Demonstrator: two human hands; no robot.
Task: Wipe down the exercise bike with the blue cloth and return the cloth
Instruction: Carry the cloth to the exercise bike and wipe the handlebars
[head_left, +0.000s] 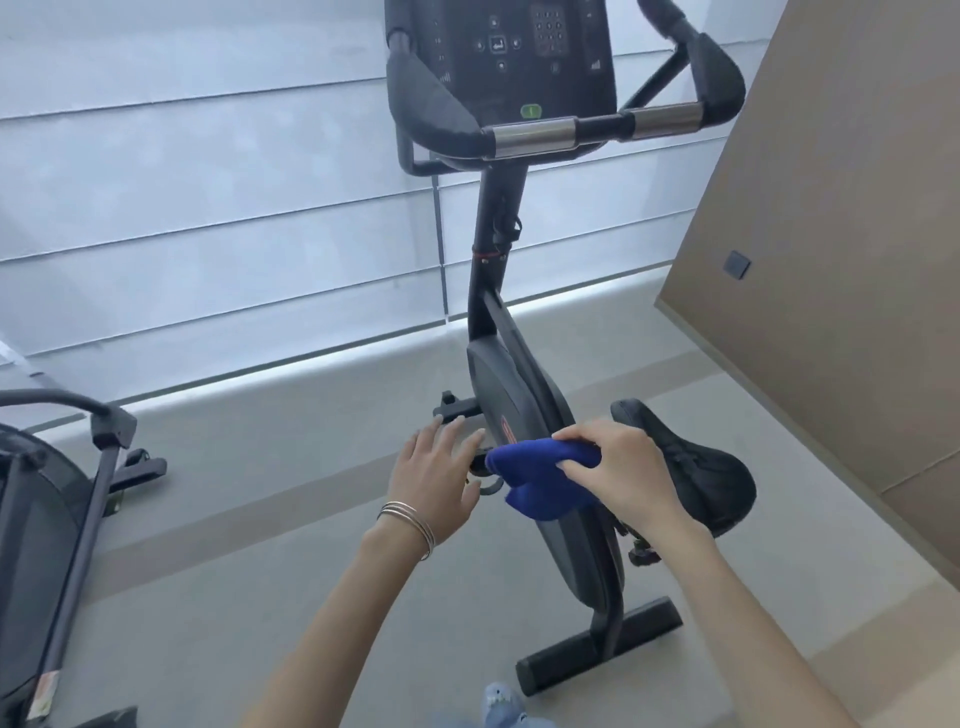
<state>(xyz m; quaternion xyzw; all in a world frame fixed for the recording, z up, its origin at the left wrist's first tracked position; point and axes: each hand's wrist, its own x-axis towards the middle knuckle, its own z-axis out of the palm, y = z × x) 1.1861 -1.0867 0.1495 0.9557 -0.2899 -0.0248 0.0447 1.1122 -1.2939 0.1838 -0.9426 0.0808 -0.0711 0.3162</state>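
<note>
Wiping the flywheel housing of the exercise bike.

The right hand pinches the bunched blue cloth against the housing beside the saddle; the left hand hovers open, fingers spread, near the crank. Risk: the loose hanging fold could snag on the crank or pedal, or the light pinch could let the cloth drop.

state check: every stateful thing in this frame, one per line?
blue cloth: bunched, held against the bike body
right hand: grip closed on the cloth
left hand: open, fingers spread, near the crank, holding nothing
exercise bike: upright on the floor
console: screen dark, one green light on
saddle: bare, unoccupied
bracelets: on the left wrist
</note>
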